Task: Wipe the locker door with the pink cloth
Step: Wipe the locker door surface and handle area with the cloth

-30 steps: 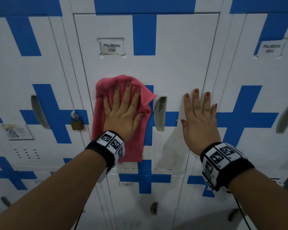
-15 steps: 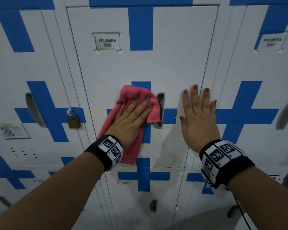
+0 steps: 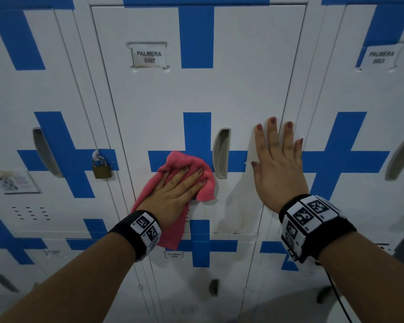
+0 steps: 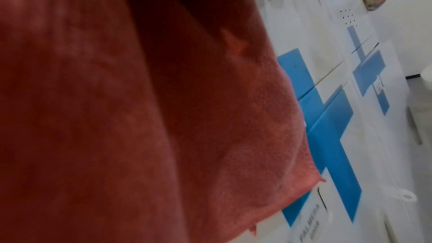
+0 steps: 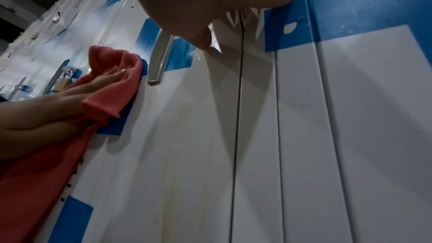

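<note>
The white locker door (image 3: 149,108) with a blue cross fills the middle of the head view. My left hand (image 3: 175,194) lies flat on the bunched pink cloth (image 3: 184,164), pressing it against the door just left of the grey recessed handle (image 3: 221,153). The cloth's tail hangs below my wrist. In the left wrist view the pink cloth (image 4: 140,117) covers most of the picture. My right hand (image 3: 278,159) rests flat, fingers straight, on the door's right edge and the seam beside it. The right wrist view shows the cloth (image 5: 112,84) and the handle (image 5: 161,58).
A brass padlock (image 3: 101,170) hangs on the neighbouring left locker. Name labels (image 3: 149,55) sit on the doors. More lockers (image 3: 359,113) stand on the right and below (image 3: 201,276). A paper sticker (image 3: 14,181) is on the far left door.
My left hand has swept the pink cloth down and to the right, from the upper left of the door to beside the handle, and the cloth has bunched up. The right hand stayed put.
</note>
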The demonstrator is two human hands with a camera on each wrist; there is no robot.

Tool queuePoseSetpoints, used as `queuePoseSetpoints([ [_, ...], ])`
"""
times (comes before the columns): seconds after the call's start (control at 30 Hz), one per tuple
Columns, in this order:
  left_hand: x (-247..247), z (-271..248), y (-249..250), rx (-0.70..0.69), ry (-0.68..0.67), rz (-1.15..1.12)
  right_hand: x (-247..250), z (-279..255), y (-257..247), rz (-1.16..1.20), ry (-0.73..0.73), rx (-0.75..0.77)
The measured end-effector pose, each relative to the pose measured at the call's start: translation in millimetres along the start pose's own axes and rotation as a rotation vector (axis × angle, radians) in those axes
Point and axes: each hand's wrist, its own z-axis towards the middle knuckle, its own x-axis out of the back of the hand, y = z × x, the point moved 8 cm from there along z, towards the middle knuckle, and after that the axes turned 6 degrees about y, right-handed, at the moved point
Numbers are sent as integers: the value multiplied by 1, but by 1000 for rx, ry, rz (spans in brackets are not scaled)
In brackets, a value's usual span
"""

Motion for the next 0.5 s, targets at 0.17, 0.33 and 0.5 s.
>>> queuePoseSetpoints([
  [0.17, -12, -31, 0, -16, -42, 49, -1, 0, 0, -6, -8, 4],
  [0.33, -9, -50, -14, 5, -43, 107, -1, 0, 0, -9, -15, 10],
  [0.5, 8, -42, -45, 240, -10, 85, -1, 1, 0, -7, -12, 11],
])
